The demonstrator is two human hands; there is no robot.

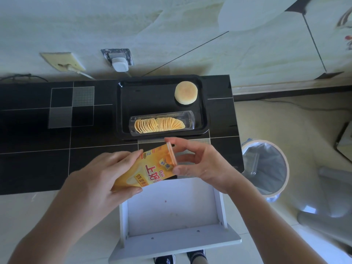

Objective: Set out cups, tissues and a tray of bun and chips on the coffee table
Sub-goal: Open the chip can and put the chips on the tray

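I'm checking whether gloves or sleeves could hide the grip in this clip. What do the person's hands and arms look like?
Both the left hand and the right hand are bare: no gloves, rings, watch or bracelets show. Both forearms are uncovered as far as the bottom edge of the picture, with no sleeve in view. The fingernails look short and unpainted.

Tray (122, 103) on tabletop (34, 145), frame centre.
Bun (186, 93) at tray's upper right; chip container (162, 123) along its lower edge; bin (266, 168) right of tabletop; drawer (171, 206) below.
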